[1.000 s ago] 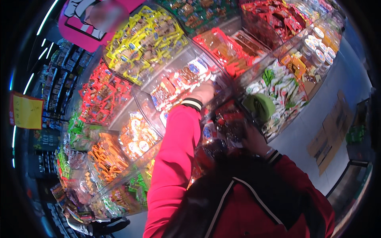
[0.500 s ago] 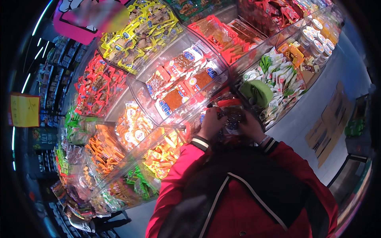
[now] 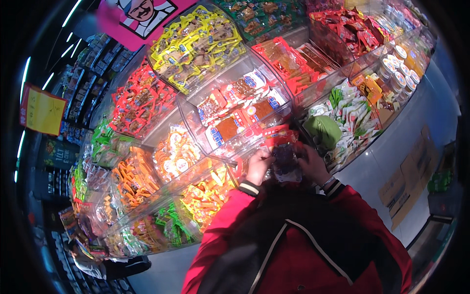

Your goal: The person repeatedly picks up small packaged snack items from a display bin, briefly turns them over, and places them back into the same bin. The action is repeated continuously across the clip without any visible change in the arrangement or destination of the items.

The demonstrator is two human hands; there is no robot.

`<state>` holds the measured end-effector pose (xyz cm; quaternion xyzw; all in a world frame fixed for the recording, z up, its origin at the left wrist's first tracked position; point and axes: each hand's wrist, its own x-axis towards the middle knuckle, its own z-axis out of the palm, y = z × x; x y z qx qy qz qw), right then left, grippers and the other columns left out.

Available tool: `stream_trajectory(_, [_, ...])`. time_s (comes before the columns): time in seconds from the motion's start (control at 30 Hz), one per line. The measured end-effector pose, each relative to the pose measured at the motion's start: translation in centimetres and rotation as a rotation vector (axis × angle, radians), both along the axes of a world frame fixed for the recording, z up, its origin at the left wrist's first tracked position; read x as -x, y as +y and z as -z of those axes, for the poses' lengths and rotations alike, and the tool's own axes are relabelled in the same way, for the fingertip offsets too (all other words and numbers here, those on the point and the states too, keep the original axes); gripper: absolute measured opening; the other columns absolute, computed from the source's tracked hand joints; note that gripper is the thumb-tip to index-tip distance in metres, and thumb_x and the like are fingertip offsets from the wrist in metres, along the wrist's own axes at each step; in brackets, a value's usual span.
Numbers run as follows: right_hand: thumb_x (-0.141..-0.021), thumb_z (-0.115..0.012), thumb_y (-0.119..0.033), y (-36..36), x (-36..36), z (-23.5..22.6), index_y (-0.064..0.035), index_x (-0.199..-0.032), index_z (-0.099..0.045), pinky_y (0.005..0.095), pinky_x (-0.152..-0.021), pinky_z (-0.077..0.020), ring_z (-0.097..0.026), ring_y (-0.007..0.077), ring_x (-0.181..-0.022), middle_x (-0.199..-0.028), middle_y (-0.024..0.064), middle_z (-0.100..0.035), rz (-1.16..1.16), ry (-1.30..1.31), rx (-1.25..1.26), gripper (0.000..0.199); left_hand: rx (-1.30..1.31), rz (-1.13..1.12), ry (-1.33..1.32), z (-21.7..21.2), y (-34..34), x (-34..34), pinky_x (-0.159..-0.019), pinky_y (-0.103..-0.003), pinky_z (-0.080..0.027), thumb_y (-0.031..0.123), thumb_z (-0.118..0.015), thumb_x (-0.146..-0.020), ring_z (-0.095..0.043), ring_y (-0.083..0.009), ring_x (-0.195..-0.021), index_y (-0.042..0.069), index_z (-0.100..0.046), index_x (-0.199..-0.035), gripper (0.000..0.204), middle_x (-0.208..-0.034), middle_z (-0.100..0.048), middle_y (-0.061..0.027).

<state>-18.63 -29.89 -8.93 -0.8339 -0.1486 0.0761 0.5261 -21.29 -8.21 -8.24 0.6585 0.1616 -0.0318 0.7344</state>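
Observation:
Between my two hands is a snack packet (image 3: 286,156) with a dark see-through middle and a red top, close in front of my chest. My left hand (image 3: 259,166) is closed on its left edge, thumb toward the packet. At the right edge, my right hand (image 3: 313,165) grips it with bent fingers; some fingertips are hidden. Just beyond lies a clear bin with red and white packs of flat brown snacks (image 3: 234,128). A green rounded object (image 3: 323,131) sits to the right of the packet, among white and green packets (image 3: 350,110).
Clear-walled bins of wrapped snacks spread around me: yellow packets (image 3: 196,46), red packets (image 3: 142,100), orange packets (image 3: 134,171). Lidded tubs (image 3: 399,71) stand at the right. Flattened cardboard (image 3: 404,188) lies on the floor. Another person (image 3: 105,267) is at the lower left.
The bins and signs appear shifted right and slightly turned, as my view moves. The packet stays between both hands; its red top and dark middle now show more plainly.

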Motion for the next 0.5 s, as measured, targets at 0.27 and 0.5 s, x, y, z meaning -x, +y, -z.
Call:
stream_trajectory(0.27, [-0.085, -0.054, -0.019, 2.7, -1.7, -0.1, -0.0001, -0.122, -0.042, 0.0340, -0.087, -0.0426, -0.056, 0.0274, -0.098, -0.110, 0.0167, -0.055, -0.035, 0.032, -0.092, 0.043, 0.239, 0.093, 0.013, -3.0, 2.3, 3.7, -0.057, -0.020, -0.042, -0.003, -0.060, -0.078, -0.051, -0.0066, -0.061, 0.006, -0.054, -0.076, 0.011, -0.070, -0.056, 0.0017])
stream_trajectory(0.5, [-0.090, -0.043, -0.009, 4.6, -1.5, -3.8, 0.0004, -0.117, -0.050, 0.0293, -0.085, -0.0449, -0.056, 0.0165, -0.097, -0.107, 0.0086, -0.058, -0.209, 0.799, -0.886, 0.030, 0.620, -0.148, -0.085, -0.3, 2.7, 3.6, -0.070, -0.028, -0.050, 0.000, -0.053, -0.085, -0.060, -0.0136, -0.078, 0.007, -0.056, -0.082, 0.008, -0.084, -0.061, -0.0033])
